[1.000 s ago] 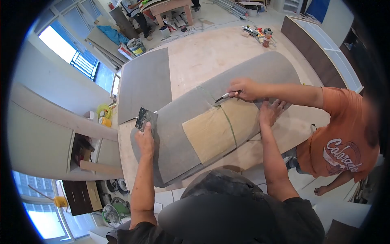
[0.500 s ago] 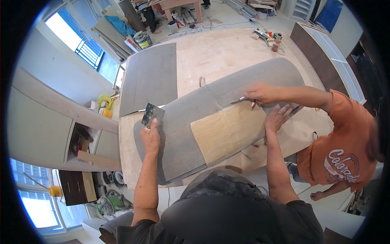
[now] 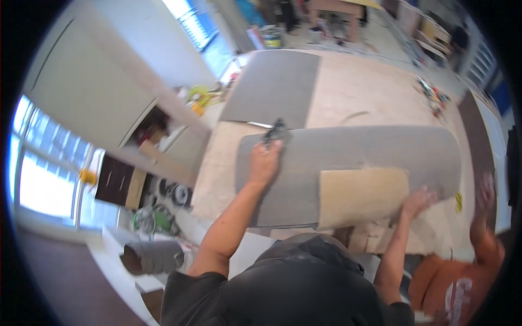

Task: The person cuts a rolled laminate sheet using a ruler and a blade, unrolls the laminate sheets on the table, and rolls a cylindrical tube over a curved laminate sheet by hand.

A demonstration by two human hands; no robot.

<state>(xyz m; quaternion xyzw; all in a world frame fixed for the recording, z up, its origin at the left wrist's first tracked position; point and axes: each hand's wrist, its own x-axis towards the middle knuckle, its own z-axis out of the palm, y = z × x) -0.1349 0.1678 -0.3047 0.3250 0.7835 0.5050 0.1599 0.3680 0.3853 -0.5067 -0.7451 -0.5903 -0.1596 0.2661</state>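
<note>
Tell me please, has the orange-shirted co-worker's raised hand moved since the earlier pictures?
Yes, to the right: against the worktable, the co-worker's hand has gone from above the grey sheet to beyond its right end, near the brown panel.

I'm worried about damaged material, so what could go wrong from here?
The left hand holds a dark scraper over the far edge of the grey sheet, so a slip might scratch it. The right hand is beside the tan piece; a careless push could perhaps shift or crease that.
</note>
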